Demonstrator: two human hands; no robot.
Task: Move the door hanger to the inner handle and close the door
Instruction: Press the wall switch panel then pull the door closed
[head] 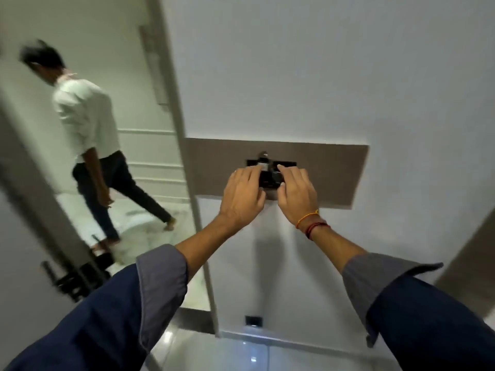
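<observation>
Both my hands are up at the door (308, 76), on the brown panel (329, 170) that runs across it from its left edge. My left hand (242, 195) and my right hand (296, 195) sit side by side, fingers curled in around a small dark piece at the middle of the panel — the door hanger (269, 174), as far as I can make out, lying against the black plate of the inner handle (263, 154). My fingertips cover most of it, so I cannot tell whether either hand is actually pinching it or only resting on it. A metal knob of the handle shows just above my fingers.

The door stands open: its left edge is clear of the frame, and through the gap I see a pale corridor floor (150, 218). A person in a white shirt (83, 116) and dark trousers walks there, well apart from me. Red and orange threads (312, 223) circle my right wrist.
</observation>
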